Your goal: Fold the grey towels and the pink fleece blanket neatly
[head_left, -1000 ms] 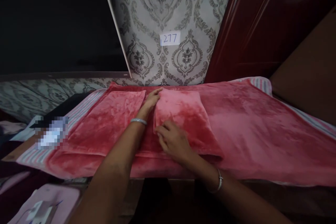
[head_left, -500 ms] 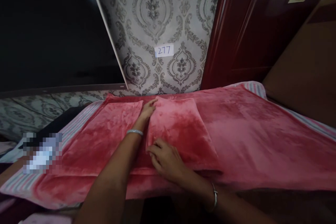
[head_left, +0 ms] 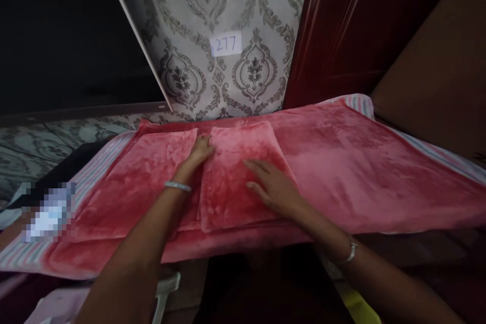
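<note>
A folded red-pink plush cloth lies in the middle of a larger plush blanket of the same colour. My left hand is at the far left edge of this folded cloth, its fingers spread and touching the edge. My right hand rests on the right part of the cloth with its fingers stretched out. To the left, across a narrow gap, lies a second flat plush piece. Whether the two pieces join the blanket beneath cannot be made out.
A striped cloth border shows beyond the blanket's left side. Behind stand a dark screen, a patterned wall with a "277" label and a dark red panel. A brown board leans at the right.
My right hand has left the near left corner of the folded cloth and moved right and up onto its surface, its fingers opening. My left hand stays at the far left edge.
</note>
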### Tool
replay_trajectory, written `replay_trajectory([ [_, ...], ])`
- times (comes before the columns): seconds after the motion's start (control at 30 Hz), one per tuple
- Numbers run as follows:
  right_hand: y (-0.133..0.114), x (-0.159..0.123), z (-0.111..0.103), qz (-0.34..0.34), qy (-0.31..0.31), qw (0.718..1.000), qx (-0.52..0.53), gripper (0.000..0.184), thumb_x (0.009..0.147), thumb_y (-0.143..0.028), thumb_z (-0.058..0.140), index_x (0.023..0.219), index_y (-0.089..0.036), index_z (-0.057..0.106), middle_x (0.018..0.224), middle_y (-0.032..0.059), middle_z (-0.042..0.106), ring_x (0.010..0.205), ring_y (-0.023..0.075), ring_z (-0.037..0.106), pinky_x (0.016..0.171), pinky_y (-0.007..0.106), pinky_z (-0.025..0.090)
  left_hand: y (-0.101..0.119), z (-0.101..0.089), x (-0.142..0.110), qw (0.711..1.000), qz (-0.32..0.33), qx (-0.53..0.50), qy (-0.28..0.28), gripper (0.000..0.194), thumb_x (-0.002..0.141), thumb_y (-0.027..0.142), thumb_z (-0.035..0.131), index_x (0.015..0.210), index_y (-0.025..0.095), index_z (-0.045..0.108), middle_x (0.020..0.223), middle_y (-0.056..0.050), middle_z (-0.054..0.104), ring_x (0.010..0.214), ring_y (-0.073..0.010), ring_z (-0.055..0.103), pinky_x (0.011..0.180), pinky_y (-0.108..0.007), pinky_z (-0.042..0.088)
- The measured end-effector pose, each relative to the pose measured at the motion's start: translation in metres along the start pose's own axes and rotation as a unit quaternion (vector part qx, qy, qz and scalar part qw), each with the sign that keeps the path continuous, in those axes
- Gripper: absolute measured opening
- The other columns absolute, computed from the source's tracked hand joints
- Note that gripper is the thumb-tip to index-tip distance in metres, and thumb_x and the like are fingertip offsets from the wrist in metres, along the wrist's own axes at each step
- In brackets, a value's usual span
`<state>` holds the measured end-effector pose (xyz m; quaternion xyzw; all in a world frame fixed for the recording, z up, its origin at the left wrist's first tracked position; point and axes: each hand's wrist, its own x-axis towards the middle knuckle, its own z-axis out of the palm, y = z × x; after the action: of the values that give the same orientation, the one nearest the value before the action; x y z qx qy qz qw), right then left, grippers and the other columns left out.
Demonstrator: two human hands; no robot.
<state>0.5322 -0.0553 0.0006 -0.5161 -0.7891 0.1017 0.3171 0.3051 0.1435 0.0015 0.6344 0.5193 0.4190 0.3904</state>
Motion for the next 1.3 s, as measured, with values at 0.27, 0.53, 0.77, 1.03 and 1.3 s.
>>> replay_trajectory([
  [0.27, 0.066, -0.071, 0.024, 0.062, -0.066, 0.987, -0.132, 0.064, 0.101, -0.045, 0.049, 0.16, -0.022, 0.038, 0.167, 0.015, 0.03, 0.157, 0.0308, 0.02, 0.121, 0.06, 0.029, -0.017, 0.041, -0.115, 0.879, 0.2, 0.385, -0.196, 0.061, 0.092, 0.041, 0.064, 0.151, 0.029, 0.052, 0.169, -0.01, 0.029, 0.158, -0.038, 0.013, 0.125, -0.064, 0.003],
  [0.53, 0.087, -0.068, 0.012, 0.057, 0.006, 0.998, 0.028, 0.044, 0.1, -0.039, 0.05, 0.139, -0.024, 0.065, 0.145, 0.0127, 0.061, 0.139, 0.0276, 0.052, 0.116, 0.054, 0.041, 0.01, 0.063, -0.156, 0.871, 0.234, 0.392, -0.183, 0.044, 0.095, 0.031, 0.055, 0.136, 0.021, 0.066, 0.145, -0.017, 0.059, 0.141, -0.0344, 0.047, 0.122, -0.056, 0.028],
  [0.77, 0.146, 0.014, -0.017, 0.214, 0.112, 0.94, 0.24, 0.037, 0.086, -0.033, 0.062, 0.119, -0.021, 0.074, 0.122, 0.0087, 0.073, 0.108, 0.0247, 0.069, 0.096, 0.042, 0.057, 0.018, 0.128, -0.212, 0.832, 0.321, 0.387, -0.233, 0.061, 0.091, 0.03, 0.062, 0.15, 0.019, 0.051, 0.151, -0.02, 0.053, 0.139, -0.0386, 0.046, 0.115, -0.057, 0.035],
  [1.03, 0.185, 0.112, -0.004, 0.317, 0.111, 0.89, 0.309, 0.059, 0.091, -0.03, 0.059, 0.147, -0.012, 0.049, 0.096, 0.0088, 0.073, 0.072, 0.017, 0.068, 0.068, 0.031, 0.059, 0.015, 0.16, -0.196, 0.82, 0.303, 0.434, -0.218, 0.054, 0.094, 0.03, 0.059, 0.145, 0.013, 0.055, 0.131, -0.027, 0.062, 0.124, -0.0402, 0.057, 0.1, -0.056, 0.047],
  [1.3, 0.201, 0.159, 0.002, 0.281, 0.115, 0.922, 0.24, 0.047, 0.091, -0.034, 0.059, 0.134, -0.015, 0.062, 0.137, 0.0141, 0.064, 0.117, 0.0221, 0.062, 0.102, 0.034, 0.049, 0.014, 0.177, -0.192, 0.822, 0.315, 0.427, -0.208, 0.065, 0.085, 0.052, 0.072, 0.138, 0.016, 0.06, 0.134, -0.026, 0.06, 0.12, -0.0404, 0.058, 0.099, -0.056, 0.049],
])
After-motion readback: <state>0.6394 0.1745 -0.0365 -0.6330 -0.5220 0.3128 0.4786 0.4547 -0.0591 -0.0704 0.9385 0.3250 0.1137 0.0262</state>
